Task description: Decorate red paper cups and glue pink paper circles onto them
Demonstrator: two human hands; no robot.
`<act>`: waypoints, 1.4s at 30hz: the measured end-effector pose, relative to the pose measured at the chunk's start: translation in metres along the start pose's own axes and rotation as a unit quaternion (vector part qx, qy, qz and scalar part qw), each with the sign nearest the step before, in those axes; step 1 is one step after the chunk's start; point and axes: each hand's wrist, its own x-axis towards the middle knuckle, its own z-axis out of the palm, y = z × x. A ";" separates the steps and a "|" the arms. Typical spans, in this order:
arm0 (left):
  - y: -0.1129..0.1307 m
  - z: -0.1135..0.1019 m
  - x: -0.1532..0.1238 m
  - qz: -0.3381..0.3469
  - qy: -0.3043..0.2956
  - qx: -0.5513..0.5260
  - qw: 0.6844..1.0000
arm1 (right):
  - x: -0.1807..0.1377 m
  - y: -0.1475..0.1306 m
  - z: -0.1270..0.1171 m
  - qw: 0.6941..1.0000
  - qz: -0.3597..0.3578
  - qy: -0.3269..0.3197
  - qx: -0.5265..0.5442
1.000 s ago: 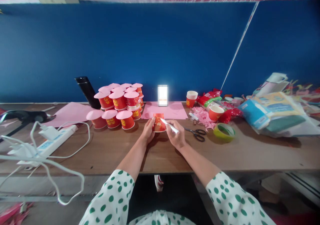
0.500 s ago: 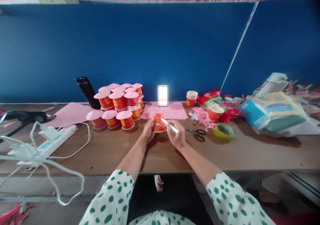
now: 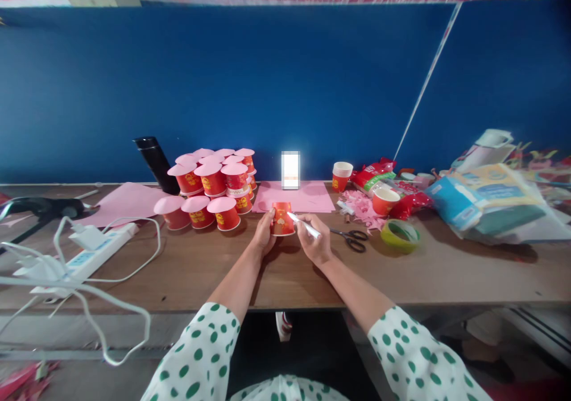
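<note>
My left hand [image 3: 264, 233] grips an upside-down red paper cup [image 3: 282, 219] by its side, resting on the wooden table [image 3: 214, 270]. A white pen [image 3: 304, 225] is pinched in my right hand [image 3: 316, 241], and its tip touches the cup's right side. Just behind the cup lies a pink paper sheet [image 3: 307, 199]. To the left stands a stack of red cups with pink paper tops [image 3: 212, 187]. Black scissors [image 3: 352, 237] lie right beside my right hand.
A green tape roll [image 3: 399, 234], pink paper scraps [image 3: 362, 206], an open red cup [image 3: 384, 201], stacked cups [image 3: 341, 176] and bags [image 3: 486, 201] crowd the right. A lit phone [image 3: 290, 169] leans on the blue wall. A black bottle [image 3: 155, 164], power strip [image 3: 91, 252] and cables sit left.
</note>
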 end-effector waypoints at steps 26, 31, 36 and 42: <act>0.001 0.001 -0.001 0.003 0.006 0.005 1.000 | 0.000 -0.003 0.001 1.000 0.008 0.008 0.009; 0.000 0.000 0.000 0.003 0.006 0.007 1.000 | -0.001 -0.003 0.001 1.000 0.003 -0.003 0.012; 0.000 0.001 -0.001 0.001 0.006 0.005 1.000 | -0.001 -0.003 0.001 1.000 -0.008 -0.009 0.014; 0.001 0.002 -0.001 0.002 0.003 0.004 1.000 | -0.001 -0.002 0.001 1.000 -0.010 -0.010 0.009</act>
